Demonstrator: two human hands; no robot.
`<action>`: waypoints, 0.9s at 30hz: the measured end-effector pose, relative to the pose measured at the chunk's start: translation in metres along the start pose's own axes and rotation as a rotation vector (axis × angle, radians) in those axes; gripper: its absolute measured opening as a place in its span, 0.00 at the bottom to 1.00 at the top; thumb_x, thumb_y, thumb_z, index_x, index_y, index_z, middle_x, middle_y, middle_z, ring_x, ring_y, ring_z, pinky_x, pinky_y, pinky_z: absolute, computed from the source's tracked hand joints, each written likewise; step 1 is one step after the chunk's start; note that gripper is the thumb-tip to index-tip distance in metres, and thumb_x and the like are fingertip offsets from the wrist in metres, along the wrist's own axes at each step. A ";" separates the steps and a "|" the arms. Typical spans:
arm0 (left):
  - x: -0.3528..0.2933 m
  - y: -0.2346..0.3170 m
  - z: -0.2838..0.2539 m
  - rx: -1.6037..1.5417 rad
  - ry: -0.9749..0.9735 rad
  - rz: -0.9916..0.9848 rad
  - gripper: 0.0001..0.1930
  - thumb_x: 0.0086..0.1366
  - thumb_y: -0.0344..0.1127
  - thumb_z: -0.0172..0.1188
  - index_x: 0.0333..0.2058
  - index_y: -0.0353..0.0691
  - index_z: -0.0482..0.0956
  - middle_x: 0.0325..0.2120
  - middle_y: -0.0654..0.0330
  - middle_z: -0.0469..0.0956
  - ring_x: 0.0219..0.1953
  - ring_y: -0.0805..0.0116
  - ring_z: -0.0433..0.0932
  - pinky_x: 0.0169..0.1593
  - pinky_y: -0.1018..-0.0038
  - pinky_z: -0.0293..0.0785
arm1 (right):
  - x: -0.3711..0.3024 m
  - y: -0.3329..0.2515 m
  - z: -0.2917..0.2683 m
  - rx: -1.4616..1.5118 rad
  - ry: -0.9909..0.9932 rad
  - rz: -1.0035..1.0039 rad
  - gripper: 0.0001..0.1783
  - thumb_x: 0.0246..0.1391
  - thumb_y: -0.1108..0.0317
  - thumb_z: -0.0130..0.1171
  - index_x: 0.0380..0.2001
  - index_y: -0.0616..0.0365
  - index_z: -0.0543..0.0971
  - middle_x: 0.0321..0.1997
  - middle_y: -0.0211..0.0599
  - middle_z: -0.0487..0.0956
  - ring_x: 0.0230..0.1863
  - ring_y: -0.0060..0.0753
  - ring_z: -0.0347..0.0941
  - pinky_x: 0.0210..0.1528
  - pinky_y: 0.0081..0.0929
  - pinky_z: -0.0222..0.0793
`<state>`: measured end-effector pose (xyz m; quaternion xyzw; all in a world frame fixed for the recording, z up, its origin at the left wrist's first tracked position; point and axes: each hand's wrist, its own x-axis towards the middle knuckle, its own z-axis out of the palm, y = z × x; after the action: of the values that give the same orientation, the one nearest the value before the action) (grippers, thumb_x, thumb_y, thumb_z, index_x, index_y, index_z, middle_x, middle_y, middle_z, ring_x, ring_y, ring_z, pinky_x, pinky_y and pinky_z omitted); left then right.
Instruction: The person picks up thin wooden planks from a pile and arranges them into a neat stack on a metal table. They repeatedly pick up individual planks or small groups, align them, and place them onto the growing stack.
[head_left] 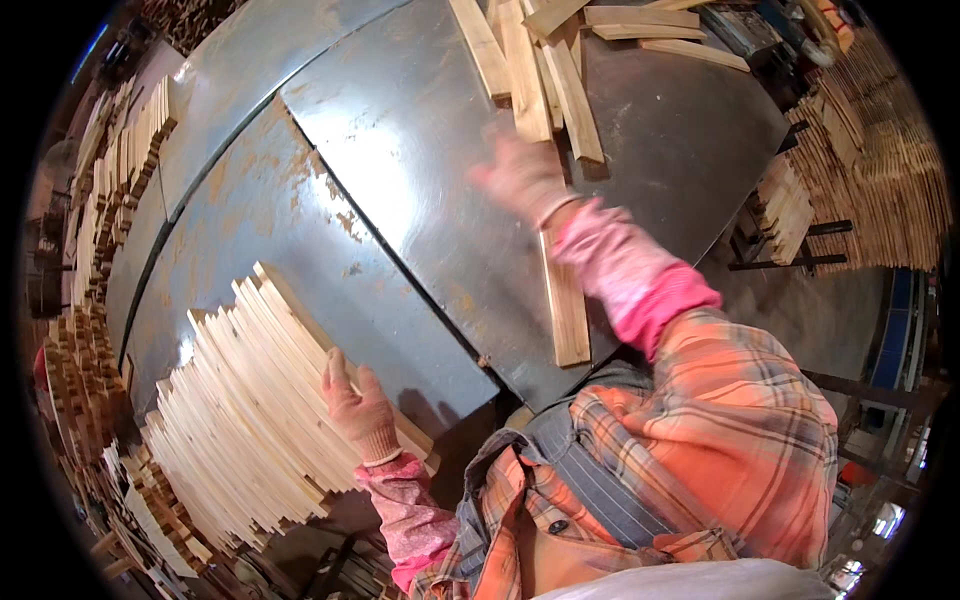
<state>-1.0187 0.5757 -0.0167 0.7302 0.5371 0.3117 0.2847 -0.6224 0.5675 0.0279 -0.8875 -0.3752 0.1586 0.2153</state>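
Pale wooden slats lie in a row on the grey metal table in my head view; the gloved left hand is at their right side, fingers parted. Near yellowish wooden planks, the gloved right hand is blurred; its grip I cannot tell.

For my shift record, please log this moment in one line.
left hand: at stacked strips | right hand: blurred, by wooden board, grip unclear

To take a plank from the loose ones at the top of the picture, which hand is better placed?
Probably the right hand: although blurred, it is close beside the loose planks. The left hand is farther away, at the row of planks.
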 end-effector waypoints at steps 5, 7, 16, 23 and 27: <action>0.061 0.080 0.081 -0.212 -0.130 0.106 0.21 0.66 0.27 0.64 0.58 0.30 0.78 0.56 0.48 0.77 0.59 0.59 0.77 0.62 0.68 0.72 | 0.063 0.157 -0.038 -0.119 0.178 0.247 0.43 0.46 0.47 0.74 0.60 0.62 0.73 0.58 0.57 0.80 0.61 0.53 0.77 0.63 0.44 0.72; 0.087 0.124 0.129 -0.199 -0.254 0.134 0.25 0.65 0.31 0.66 0.60 0.29 0.75 0.58 0.42 0.76 0.62 0.51 0.75 0.67 0.64 0.69 | 0.079 0.184 -0.034 -0.038 0.052 0.355 0.44 0.46 0.50 0.76 0.60 0.65 0.72 0.60 0.60 0.78 0.63 0.56 0.76 0.63 0.43 0.72; 0.198 0.223 0.371 -0.018 -0.613 0.044 0.41 0.59 0.58 0.69 0.59 0.30 0.71 0.54 0.37 0.78 0.58 0.39 0.78 0.60 0.55 0.74 | 0.132 0.200 -0.065 0.915 -0.194 0.163 0.24 0.54 0.62 0.69 0.49 0.66 0.79 0.37 0.38 0.82 0.35 0.29 0.78 0.37 0.29 0.75; 0.179 0.303 0.414 -0.018 -0.637 -0.299 0.27 0.58 0.51 0.68 0.48 0.34 0.77 0.41 0.45 0.85 0.45 0.50 0.85 0.49 0.61 0.79 | 0.162 0.287 -0.007 0.776 -0.331 -0.257 0.19 0.65 0.62 0.60 0.54 0.60 0.79 0.51 0.47 0.80 0.49 0.35 0.78 0.50 0.32 0.74; 0.156 0.297 0.406 -0.563 -0.846 -0.491 0.16 0.66 0.40 0.62 0.45 0.33 0.81 0.35 0.54 0.83 0.35 0.62 0.83 0.37 0.67 0.78 | 0.145 0.288 -0.070 0.640 -0.398 -0.194 0.19 0.68 0.57 0.56 0.50 0.61 0.83 0.47 0.40 0.83 0.49 0.30 0.80 0.50 0.31 0.75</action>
<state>-0.4943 0.6156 -0.0316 0.5412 0.4265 0.0478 0.7231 -0.3219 0.4750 -0.0737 -0.6878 -0.4232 0.4156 0.4185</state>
